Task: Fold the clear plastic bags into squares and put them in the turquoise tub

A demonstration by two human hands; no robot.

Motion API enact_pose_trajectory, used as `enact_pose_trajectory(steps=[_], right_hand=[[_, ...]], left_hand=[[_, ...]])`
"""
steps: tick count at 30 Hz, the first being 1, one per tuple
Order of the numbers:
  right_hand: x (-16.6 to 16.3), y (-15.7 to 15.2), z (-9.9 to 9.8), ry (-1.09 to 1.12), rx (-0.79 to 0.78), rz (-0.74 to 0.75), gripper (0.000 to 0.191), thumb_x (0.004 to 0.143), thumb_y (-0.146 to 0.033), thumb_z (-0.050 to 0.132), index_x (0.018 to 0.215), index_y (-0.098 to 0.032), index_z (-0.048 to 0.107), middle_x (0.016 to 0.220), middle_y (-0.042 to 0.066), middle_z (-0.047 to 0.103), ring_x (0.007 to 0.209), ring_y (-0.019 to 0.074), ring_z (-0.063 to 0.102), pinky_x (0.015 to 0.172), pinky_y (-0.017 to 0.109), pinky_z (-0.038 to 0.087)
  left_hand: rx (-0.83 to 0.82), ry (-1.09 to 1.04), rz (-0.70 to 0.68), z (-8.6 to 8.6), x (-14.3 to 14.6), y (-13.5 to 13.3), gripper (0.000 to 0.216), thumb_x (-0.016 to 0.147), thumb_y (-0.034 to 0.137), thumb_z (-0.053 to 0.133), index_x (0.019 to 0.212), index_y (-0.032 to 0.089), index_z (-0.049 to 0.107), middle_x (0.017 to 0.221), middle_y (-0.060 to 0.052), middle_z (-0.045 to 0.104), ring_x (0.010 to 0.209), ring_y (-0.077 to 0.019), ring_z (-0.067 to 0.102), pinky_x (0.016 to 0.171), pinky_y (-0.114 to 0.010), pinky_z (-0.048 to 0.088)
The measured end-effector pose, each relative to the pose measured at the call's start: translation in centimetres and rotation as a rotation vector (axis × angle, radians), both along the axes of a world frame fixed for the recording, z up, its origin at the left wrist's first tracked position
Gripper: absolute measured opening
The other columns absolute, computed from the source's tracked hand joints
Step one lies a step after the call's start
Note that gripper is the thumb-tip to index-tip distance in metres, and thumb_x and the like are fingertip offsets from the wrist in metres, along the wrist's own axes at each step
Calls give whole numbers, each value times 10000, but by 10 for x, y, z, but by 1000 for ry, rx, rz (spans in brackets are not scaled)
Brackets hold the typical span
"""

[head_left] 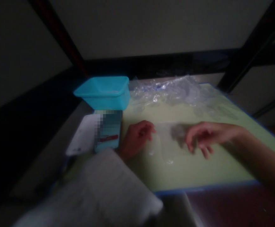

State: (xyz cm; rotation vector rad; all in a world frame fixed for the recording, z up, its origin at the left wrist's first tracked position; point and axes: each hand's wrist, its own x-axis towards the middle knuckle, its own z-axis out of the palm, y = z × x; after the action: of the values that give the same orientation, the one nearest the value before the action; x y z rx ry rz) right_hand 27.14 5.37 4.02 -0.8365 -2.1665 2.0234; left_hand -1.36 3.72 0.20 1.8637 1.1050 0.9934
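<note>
I'm seeing my left hand curling loosely, fingers pointing toward three o'clock. My right hand is reaching in from four o'clock, palm down, fingers drooping toward nine o'clock, forearm bare.

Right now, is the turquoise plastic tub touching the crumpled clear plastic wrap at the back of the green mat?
Cannot tell. In the head view the turquoise plastic tub and the crumpled clear plastic wrap meet edge to edge, but blur hides any gap.

Single head camera, looking forward and down, close over green mat, tilted.
</note>
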Motion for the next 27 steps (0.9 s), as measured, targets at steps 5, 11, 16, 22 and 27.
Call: enact_pose_trajectory(steps=[5,11,16,22,27], right_hand=[[-28,-1,-14,-13,883,-459,408,937,-437,432,1208,-170,578,1231,130,619,1127,273,589,952,461,479],[-48,-6,-42,-142,1194,-82,836,894,-622,353,1450,-7,242,1501,236,232,1404,284,192,1140,479,209],[-48,-5,-52,-276,1177,-52,916,872,-673,322,1456,21,195,1508,251,163,1413,294,121,1150,475,164],[-45,-4,-56,-304,1179,-49,913,864,-669,365,1494,-69,87,1532,192,99,1416,281,108,1156,468,150],[-44,-5,-57,-276,1195,-32,929,853,-669,396,1496,-78,78,1536,190,60,1417,300,93,1151,484,147]], left_hand=[[334,294,5,-3,12,0,295,885,229,450,1123,128,592,1189,-129,635,1115,-218,594,970,-383,475],[416,622,-134,-13,25,-6,542,906,328,413,1358,33,365,1461,-217,351,1392,-257,279,1131,-426,296],[378,753,-145,-18,23,-5,668,926,474,352,1365,-28,315,1478,-260,284,1413,-290,201,1148,-430,245],[411,814,-175,-21,19,-4,773,915,583,291,1373,-39,270,1488,-281,234,1419,-304,163,1151,-453,219],[434,804,-191,-22,19,-3,796,895,606,325,1369,-33,289,1486,-286,233,1420,-317,150,1148,-472,217]])
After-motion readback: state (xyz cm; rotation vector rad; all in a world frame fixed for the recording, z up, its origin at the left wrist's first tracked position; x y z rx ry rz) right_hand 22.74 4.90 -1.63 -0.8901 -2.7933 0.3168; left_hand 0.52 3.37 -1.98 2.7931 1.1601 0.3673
